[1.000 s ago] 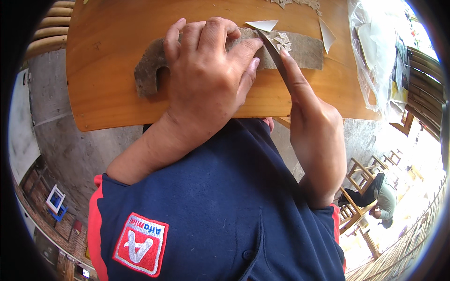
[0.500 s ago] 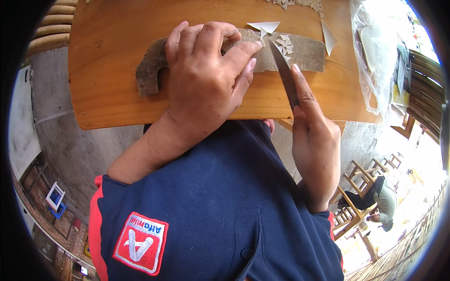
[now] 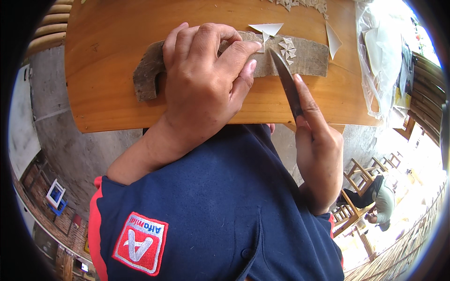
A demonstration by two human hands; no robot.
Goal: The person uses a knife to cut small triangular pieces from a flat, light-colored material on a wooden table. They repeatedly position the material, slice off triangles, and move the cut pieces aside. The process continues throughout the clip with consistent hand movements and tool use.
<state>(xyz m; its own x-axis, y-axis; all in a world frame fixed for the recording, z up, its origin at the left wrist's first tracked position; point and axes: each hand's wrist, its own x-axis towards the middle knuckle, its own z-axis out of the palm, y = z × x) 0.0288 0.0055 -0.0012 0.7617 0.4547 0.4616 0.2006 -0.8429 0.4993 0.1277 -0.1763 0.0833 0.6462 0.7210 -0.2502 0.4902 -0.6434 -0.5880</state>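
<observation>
Left hand [image 3: 206,84] lies flat, fingers together, pressing the brown strip [image 3: 300,58] onto the table [image 3: 108,61]. Right hand [image 3: 316,154] grip pinches a knife [image 3: 286,82], tip beside small white triangles [image 3: 287,48].

The bench [image 3: 117,70] is warm orange-brown wood with a glossy honey sheen. On it lies a grey-brown strip [image 3: 309,58] — mottled and dull, darker at its left end. The small triangular pieces [image 3: 287,48] on the strip are off-white, set in a pinwheel-like pattern; the larger triangle [image 3: 266,28] above them is the same pale cream. The knife blade [image 3: 286,82] is dark steel grey. The shirt [image 3: 225,206] is navy blue with red edging at the sleeve — its patch [image 3: 140,243] is red with white marking. The plastic bag [image 3: 382,56] at the right is clear and whitish.
</observation>
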